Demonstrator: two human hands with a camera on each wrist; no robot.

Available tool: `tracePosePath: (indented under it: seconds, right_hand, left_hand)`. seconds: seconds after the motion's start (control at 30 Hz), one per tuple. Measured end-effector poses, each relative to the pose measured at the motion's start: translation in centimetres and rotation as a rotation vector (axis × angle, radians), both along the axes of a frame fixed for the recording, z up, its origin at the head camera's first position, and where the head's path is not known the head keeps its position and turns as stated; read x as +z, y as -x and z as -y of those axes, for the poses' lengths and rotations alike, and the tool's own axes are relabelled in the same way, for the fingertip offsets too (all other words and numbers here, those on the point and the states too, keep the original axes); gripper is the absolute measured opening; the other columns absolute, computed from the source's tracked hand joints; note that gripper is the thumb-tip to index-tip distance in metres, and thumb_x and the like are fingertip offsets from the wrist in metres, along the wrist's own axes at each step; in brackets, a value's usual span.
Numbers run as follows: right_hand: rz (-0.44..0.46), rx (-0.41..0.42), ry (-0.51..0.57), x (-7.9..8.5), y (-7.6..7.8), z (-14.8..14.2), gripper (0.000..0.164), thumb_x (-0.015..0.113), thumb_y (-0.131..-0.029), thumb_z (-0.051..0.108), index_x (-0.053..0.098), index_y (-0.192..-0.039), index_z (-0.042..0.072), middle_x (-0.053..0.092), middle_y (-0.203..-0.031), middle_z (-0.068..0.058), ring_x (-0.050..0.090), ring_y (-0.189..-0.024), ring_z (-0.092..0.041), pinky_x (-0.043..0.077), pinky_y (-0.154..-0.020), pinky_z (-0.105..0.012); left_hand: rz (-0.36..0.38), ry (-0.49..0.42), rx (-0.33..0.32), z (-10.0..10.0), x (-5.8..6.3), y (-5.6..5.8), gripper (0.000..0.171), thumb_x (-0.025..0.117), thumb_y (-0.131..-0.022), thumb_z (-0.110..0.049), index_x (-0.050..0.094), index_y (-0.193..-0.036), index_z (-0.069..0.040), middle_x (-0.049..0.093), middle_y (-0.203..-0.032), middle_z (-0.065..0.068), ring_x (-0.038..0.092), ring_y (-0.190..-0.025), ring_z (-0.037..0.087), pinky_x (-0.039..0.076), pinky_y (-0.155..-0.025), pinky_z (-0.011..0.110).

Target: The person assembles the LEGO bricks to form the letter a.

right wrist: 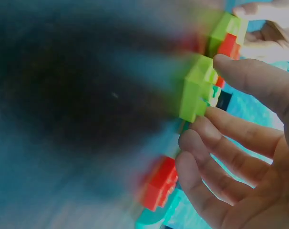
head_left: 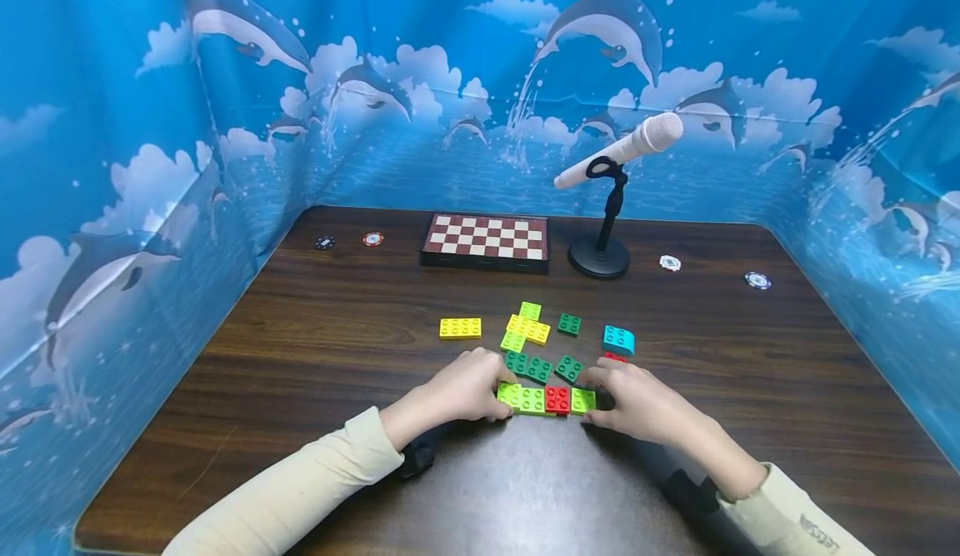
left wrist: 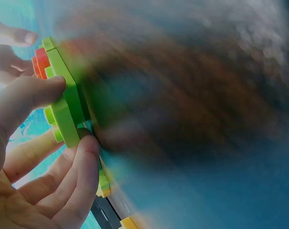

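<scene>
A row of bricks lies crosswise in front of me. At its left end my left hand (head_left: 474,385) pinches a lime green brick (head_left: 508,397) between thumb and fingers, with lime green brick (head_left: 532,401) continuing beside it. A red brick (head_left: 557,399) stands toward the row's right. My right hand (head_left: 637,398) has thumb and fingertips on opposite sides of another lime green brick (head_left: 582,401) at the right end. The right wrist view shows that lime green brick (right wrist: 194,90) between thumb and index finger, a small step away from the red part.
Several dark green bricks (head_left: 538,370) lie just behind the row. Farther back are a yellow-and-lime cluster (head_left: 528,328), a yellow brick (head_left: 460,328) and a turquoise brick (head_left: 618,339). A checkered board box (head_left: 486,239), a microphone on a stand (head_left: 603,257) and poker chips (head_left: 670,263) stand along the back.
</scene>
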State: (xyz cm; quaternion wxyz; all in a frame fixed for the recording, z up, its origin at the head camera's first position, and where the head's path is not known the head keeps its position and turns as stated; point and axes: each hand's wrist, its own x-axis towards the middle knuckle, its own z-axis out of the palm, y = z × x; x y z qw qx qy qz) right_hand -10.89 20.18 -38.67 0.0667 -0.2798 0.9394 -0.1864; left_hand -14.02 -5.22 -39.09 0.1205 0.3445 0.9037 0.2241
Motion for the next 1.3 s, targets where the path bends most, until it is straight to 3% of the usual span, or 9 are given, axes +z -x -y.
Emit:
tracePosePath:
  seconds: [0.17,0.33,0.7,1.03,1.3]
  right_hand:
    - [-0.001,-0.020,-0.023,-0.67,-0.24,0.17,0.036,0.078,-0.069,0.020,0.064,-0.101,0.010,0.053,-0.090,0.004,0.048,-0.073,-0.010,0.044,-0.061,-0.023]
    - [-0.011,-0.014,-0.012,-0.85,-0.24,0.16,0.033,0.078,-0.069,0.017,0.065,-0.098,0.009,0.053,-0.089,0.003,0.049,-0.072,-0.009,0.045,-0.060,-0.021]
    - [-0.012,-0.006,0.003,-0.84,-0.18,0.08,0.032,0.077,-0.070,0.017,0.065,-0.098,0.008,0.055,-0.090,0.003,0.051,-0.073,-0.010,0.045,-0.060,-0.021]
    - [-0.037,-0.010,0.005,-0.86,0.35,-0.17,0.030,0.077,-0.070,0.016,0.065,-0.096,0.008,0.056,-0.087,0.003,0.051,-0.072,-0.009,0.045,-0.059,-0.023]
    - [-0.037,-0.038,0.026,-1.12,0.65,-0.25,0.030,0.078,-0.069,0.016,0.062,-0.093,0.010,0.055,-0.083,0.004,0.050,-0.069,-0.011,0.044,-0.057,-0.022]
  left_hand:
    - [-0.005,0.016,-0.004,-0.27,0.06,0.01,0.028,0.072,-0.073,-0.019,0.070,-0.099,-0.008,0.060,-0.062,-0.012,0.045,-0.039,0.002,0.037,-0.040,0.019]
    - [0.002,0.019,0.004,-0.31,-0.02,-0.03,0.030,0.073,-0.073,-0.019,0.070,-0.101,-0.008,0.064,-0.074,-0.006,0.045,-0.039,0.002,0.038,-0.041,0.018]
    - [0.002,0.015,0.009,-0.19,0.07,-0.14,0.031,0.073,-0.073,-0.019,0.069,-0.102,-0.007,0.067,-0.082,-0.003,0.045,-0.041,0.002,0.037,-0.041,0.018]
    - [0.003,0.011,0.005,-0.23,0.26,-0.17,0.029,0.073,-0.073,-0.017,0.070,-0.100,-0.007,0.067,-0.083,-0.002,0.042,-0.040,0.002,0.036,-0.041,0.018]
    - [0.013,0.014,0.002,-0.17,0.30,-0.20,0.025,0.073,-0.073,-0.017,0.071,-0.097,-0.007,0.063,-0.073,-0.006,0.044,-0.041,0.002,0.037,-0.040,0.018]
